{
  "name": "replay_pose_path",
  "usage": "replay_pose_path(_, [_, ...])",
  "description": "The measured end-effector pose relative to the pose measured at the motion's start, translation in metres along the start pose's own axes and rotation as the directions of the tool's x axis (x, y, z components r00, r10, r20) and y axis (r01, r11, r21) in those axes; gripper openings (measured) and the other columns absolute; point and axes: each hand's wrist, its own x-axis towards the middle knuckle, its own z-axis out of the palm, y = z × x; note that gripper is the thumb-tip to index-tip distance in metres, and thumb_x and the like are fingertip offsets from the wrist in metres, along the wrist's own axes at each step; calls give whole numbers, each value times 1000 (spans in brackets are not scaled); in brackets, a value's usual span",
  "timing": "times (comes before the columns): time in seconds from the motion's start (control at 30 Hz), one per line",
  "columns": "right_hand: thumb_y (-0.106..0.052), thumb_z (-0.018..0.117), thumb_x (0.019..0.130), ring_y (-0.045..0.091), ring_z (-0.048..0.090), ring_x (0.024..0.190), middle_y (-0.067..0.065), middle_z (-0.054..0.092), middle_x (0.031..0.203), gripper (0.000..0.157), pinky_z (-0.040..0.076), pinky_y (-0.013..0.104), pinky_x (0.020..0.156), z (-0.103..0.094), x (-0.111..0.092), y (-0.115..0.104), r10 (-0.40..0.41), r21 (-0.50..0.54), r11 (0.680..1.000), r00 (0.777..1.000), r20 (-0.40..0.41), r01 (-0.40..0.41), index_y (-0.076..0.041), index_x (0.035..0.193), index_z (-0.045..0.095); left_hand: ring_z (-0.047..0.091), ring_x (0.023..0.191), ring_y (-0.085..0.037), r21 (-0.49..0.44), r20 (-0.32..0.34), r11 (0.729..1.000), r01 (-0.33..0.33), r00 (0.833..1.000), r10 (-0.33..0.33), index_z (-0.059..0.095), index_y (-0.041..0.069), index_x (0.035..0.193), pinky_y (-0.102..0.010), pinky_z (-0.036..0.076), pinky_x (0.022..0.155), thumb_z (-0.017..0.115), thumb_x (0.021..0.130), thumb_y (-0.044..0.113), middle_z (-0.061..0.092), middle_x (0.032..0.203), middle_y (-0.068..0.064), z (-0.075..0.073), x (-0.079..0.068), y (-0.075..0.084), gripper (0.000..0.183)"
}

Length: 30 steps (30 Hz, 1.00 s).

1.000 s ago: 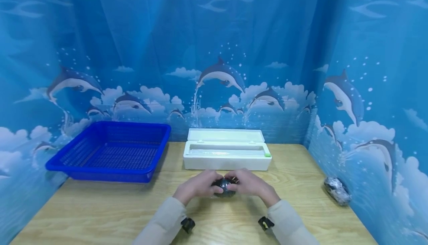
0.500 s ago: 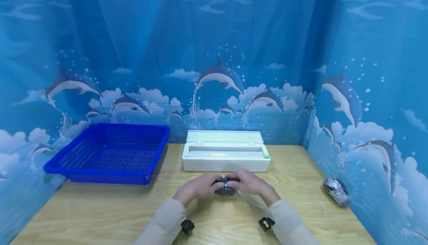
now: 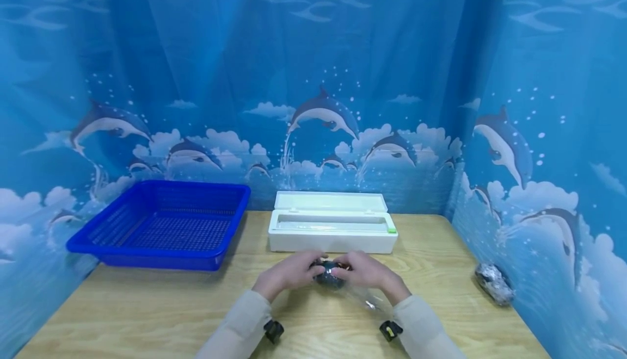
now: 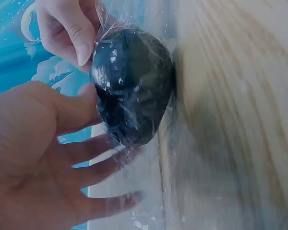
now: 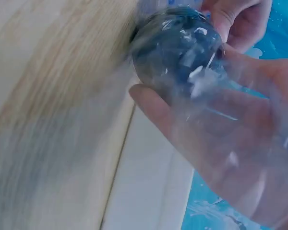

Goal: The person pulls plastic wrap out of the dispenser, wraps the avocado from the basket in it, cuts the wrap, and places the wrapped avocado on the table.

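A dark egg-shaped object (image 3: 327, 279) wrapped in crinkled clear plastic film sits on the wooden table between both hands. My left hand (image 3: 293, 272) holds its left side, thumb on the near face and fingers behind, as the left wrist view shows around the wrapped object (image 4: 134, 86). From the right, my right hand (image 3: 368, 271) grips it with the thumb near the top and fingers at the far side. A loose length of clear film (image 3: 369, 300) trails below the right palm, and in the right wrist view it veils the right hand (image 5: 240, 129).
Behind the hands stands a white film dispenser box (image 3: 333, 243) with its lid up and a green slider (image 3: 392, 230) at the right. A blue plastic basket (image 3: 161, 257) is at the left. Near the table's right edge lies a foil-wrapped lump (image 3: 493, 284). Curtains enclose the table.
The loose film below the right hand has come into view and spread out. The fingers have shifted slightly on the dark object, which stays in about the same spot.
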Motion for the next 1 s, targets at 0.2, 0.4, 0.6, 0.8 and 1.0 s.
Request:
replay_pose_path(0.2, [-23,55,107,8,50,59,-4,59,67,28,41,20,52,0,-4,-7,56,-25,998,998,-37,-57,-7,96,75,67,109,-21,190,-192,977,-98,972,135,74,12,120,-38,57,96,76,94,21,72,117,-3,-4,-1,3,28])
replay_pose_path(0.4, [-18,64,101,12,61,64,5,70,77,22,53,24,57,-1,-8,-10,73,3,997,994,-76,-73,2,103,73,62,78,-10,218,-245,974,-68,962,122,76,17,87,-23,52,68,85,83,22,71,88,3,-12,-6,10,12])
replay_pose_path(0.6, [-20,73,95,21,71,74,10,75,90,39,59,31,67,-3,-11,-11,97,80,992,995,-19,-95,1,127,64,58,73,-5,125,-140,991,-42,988,60,73,18,83,-20,50,66,84,84,29,72,86,3,-15,-10,8,16])
replay_pose_path(0.8, [-21,72,96,22,71,73,9,74,90,59,58,32,66,-2,-11,-11,47,75,996,999,7,-48,-4,147,49,68,84,-12,92,-121,995,-48,991,59,73,13,95,-21,56,73,89,79,30,76,98,-4,-15,-11,5,29])
replay_pose_path(1.0, [-24,72,97,21,69,69,16,73,104,71,56,31,61,-1,-12,-11,27,85,996,999,46,-31,-15,158,38,71,102,-22,98,-120,995,-24,992,36,73,11,110,-34,60,87,90,77,29,76,112,-5,-12,-10,3,42])
